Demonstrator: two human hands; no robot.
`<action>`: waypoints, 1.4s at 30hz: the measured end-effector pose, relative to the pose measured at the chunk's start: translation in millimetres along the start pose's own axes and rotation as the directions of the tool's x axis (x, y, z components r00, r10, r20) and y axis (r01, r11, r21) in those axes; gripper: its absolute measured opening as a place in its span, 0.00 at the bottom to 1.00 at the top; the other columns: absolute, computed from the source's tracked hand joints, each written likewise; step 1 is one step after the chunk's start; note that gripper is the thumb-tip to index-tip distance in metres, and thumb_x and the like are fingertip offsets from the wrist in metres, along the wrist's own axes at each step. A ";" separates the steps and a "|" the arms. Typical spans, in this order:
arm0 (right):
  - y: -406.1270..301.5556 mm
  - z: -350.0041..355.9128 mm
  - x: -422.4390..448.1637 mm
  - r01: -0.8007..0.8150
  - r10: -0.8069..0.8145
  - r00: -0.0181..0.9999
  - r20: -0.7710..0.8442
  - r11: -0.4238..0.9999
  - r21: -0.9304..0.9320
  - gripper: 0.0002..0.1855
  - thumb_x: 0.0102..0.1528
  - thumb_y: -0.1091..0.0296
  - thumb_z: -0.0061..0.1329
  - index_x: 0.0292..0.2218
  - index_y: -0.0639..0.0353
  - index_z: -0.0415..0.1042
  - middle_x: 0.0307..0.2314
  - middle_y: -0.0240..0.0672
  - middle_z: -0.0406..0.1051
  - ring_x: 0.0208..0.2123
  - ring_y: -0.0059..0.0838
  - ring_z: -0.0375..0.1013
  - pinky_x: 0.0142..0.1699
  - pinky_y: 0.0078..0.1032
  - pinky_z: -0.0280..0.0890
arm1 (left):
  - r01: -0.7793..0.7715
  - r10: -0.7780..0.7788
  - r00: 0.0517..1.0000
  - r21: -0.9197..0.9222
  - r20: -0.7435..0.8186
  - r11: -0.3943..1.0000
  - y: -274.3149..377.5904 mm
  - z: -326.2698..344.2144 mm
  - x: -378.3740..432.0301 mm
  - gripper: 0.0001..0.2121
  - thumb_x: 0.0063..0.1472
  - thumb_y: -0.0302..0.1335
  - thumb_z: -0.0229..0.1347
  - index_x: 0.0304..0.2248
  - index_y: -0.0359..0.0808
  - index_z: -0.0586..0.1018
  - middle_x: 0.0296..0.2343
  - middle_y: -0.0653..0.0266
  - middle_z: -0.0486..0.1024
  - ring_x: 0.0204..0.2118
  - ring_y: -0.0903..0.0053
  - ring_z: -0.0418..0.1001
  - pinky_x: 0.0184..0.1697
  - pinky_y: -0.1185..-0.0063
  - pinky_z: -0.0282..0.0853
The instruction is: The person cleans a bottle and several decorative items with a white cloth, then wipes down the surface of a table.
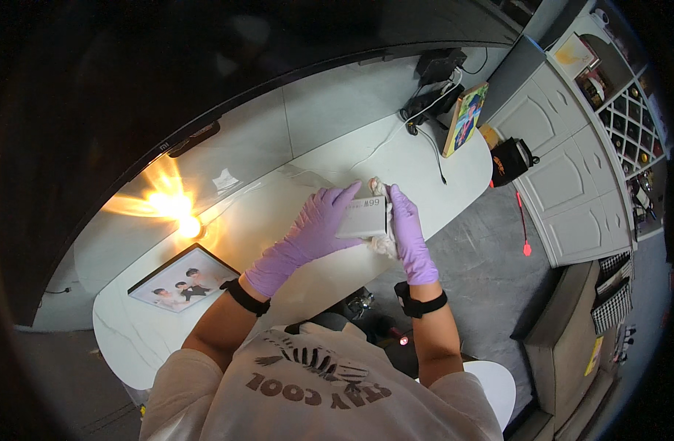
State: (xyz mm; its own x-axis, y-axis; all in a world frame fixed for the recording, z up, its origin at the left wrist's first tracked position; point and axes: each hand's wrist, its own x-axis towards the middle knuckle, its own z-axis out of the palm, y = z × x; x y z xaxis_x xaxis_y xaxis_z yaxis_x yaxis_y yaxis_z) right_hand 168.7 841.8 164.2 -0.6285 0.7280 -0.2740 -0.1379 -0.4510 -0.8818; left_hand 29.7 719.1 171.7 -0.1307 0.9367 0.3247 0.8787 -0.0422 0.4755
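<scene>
A white rectangular power bank or small box, with grey printing on its face, is held above the marble-patterned white tabletop. My left hand, in a purple glove, grips its left end, thumb along the upper edge and fingers partly hidden underneath. At the right end, a bunched whitish cloth lies against the block. My right hand, also gloved in purple, presses this cloth to that end; its fingertips are mostly hidden.
A lit lamp and a framed photo are on the left. Toward the far right end stand a picture panel, a black stand and loose white cables. A large television overhangs the back edge.
</scene>
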 end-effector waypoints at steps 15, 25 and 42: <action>13.4 -20.6 -12.1 -0.019 0.016 0.998 0.054 0.998 0.065 0.16 0.53 0.65 0.49 0.43 0.62 0.70 0.34 0.31 0.72 0.36 0.18 0.69 0.43 0.17 0.63 | 0.442 -0.338 0.890 -0.764 0.306 0.470 -24.9 2.6 -15.4 0.33 0.54 0.36 0.56 0.54 0.29 0.55 0.45 0.55 0.65 0.46 0.69 0.66 0.48 0.74 0.63; 16.5 -12.4 -5.3 0.421 -0.485 0.853 -0.190 0.857 -0.297 0.12 0.57 0.64 0.44 0.40 0.62 0.67 0.29 0.29 0.67 0.30 0.17 0.65 0.38 0.15 0.61 | 0.501 -0.578 0.763 -0.830 0.290 0.245 -16.2 17.9 -26.6 0.15 0.55 0.30 0.54 0.40 0.30 0.72 0.31 0.66 0.74 0.31 0.84 0.69 0.34 0.83 0.67; 54.1 -24.2 10.6 0.294 -0.587 0.801 -0.117 0.556 -0.777 0.14 0.54 0.64 0.46 0.43 0.54 0.72 0.26 0.32 0.63 0.28 0.22 0.64 0.34 0.19 0.64 | 0.577 -0.610 0.759 -0.669 0.226 0.469 -14.4 2.3 -31.1 0.16 0.52 0.29 0.57 0.39 0.28 0.73 0.28 0.61 0.76 0.30 0.82 0.72 0.35 0.81 0.68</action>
State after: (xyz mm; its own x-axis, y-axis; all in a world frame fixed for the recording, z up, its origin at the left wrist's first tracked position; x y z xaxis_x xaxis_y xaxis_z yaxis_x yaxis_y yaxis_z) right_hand 173.0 837.6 104.4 -0.3324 0.9084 0.2537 0.3329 0.3646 -0.8696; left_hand 22.2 691.4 152.9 -0.5317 0.8155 -0.2287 0.0298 0.2879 0.9572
